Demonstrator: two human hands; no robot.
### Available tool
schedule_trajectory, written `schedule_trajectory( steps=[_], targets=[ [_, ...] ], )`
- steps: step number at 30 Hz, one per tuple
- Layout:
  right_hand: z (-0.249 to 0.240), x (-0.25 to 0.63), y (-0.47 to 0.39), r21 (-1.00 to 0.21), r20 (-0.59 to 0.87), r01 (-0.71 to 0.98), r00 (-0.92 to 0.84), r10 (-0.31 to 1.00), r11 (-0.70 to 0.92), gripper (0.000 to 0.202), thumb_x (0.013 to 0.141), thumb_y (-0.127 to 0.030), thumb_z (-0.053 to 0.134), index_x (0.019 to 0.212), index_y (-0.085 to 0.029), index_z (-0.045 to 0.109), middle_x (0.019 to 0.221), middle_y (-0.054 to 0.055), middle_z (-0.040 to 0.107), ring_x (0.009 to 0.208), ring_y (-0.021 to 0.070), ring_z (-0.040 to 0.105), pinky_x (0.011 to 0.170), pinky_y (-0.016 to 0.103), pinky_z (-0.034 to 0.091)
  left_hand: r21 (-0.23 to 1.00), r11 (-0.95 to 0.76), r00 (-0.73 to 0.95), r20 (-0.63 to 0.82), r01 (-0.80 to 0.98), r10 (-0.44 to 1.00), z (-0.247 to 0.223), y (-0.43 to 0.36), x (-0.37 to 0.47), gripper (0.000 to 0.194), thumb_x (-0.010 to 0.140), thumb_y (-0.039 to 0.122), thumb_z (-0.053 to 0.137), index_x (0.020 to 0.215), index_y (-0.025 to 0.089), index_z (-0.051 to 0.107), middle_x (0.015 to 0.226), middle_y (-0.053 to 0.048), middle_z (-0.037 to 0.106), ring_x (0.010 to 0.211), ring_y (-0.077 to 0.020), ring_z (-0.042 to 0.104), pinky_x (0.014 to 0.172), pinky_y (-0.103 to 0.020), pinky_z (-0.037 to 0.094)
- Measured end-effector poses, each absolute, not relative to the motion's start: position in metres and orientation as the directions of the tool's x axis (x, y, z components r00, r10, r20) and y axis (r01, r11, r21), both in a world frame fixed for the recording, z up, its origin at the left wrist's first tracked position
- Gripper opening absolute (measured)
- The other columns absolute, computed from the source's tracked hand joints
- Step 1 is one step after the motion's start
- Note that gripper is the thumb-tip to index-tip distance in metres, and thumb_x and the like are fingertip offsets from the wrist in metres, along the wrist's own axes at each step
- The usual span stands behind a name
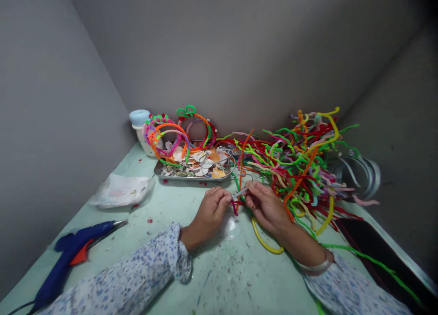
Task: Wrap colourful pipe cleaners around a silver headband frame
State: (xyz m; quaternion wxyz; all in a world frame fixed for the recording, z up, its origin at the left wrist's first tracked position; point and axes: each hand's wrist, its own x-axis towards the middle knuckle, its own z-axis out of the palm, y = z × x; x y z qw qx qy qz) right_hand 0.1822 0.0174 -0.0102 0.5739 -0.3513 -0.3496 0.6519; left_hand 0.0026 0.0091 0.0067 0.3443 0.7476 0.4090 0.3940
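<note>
Above the middle of the table, my left hand (216, 209) and my right hand (264, 205) are both closed, pinching a thin silvery band (241, 192) that looks like a metal headband. Part of it is hidden by my fingers. A short crimson pipe cleaner (235, 208) hangs by my left fingertips; how it joins the band cannot be made out. Just behind, an orange pipe cleaner (241, 162) sticks up, and a yellow pipe cleaner (265, 243) curves below my right hand.
A metal tray (191, 178) of shells stands behind, with pipe-cleaner-wrapped headbands (168, 126) on it. To the right are a pipe cleaner heap (297, 160), metal hoops (371, 178) and a black flat object (379, 255). At left lie a blue glue gun (73, 251), a plastic packet (121, 190) and a lidded bottle (139, 119).
</note>
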Motion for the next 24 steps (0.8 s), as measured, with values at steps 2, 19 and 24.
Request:
schedule_trajectory(
  steps=[2,19,24],
  targets=[
    [-0.0093,0.1816,0.0175,-0.856,-0.068,-0.507,-0.090,0.994,-0.104,0.021,0.076,-0.035,0.076,0.072,-0.020,0.063,0.062,-0.003,0.054,0.049,0.0078,0.044,0.043,0.021,0.031,0.838,-0.433,0.351,0.316,0.332,0.881,0.0082,0.0082,0.0021,0.025,0.097,0.030,0.041,0.078,0.019,0.054,0.077,-0.002,0.053,0.079,-0.0182,0.050,0.075,-0.033,0.040],
    [-0.0074,0.1803,0.0177,-0.866,-0.087,-0.488,-0.070,0.994,-0.110,0.020,0.076,-0.036,0.077,0.072,-0.020,0.064,0.070,0.000,0.063,0.050,0.0089,0.045,0.043,0.023,0.029,0.641,-0.557,0.221,0.530,0.527,0.819,0.0064,0.0079,0.0039,0.008,0.080,0.013,0.061,0.084,0.020,0.061,0.085,-0.003,0.066,0.085,-0.0203,0.057,0.084,-0.038,0.040],
    [-0.0071,0.1801,0.0176,-0.877,-0.079,-0.470,-0.074,0.994,-0.105,0.021,0.077,-0.037,0.075,0.072,-0.021,0.063,0.070,0.000,0.063,0.049,0.0095,0.045,0.044,0.025,0.029,0.641,-0.554,0.204,0.538,0.531,0.818,0.0071,0.0080,0.0032,0.007,0.081,0.015,0.063,0.084,0.021,0.060,0.085,-0.002,0.066,0.085,-0.0204,0.058,0.084,-0.038,0.041]
  ],
)
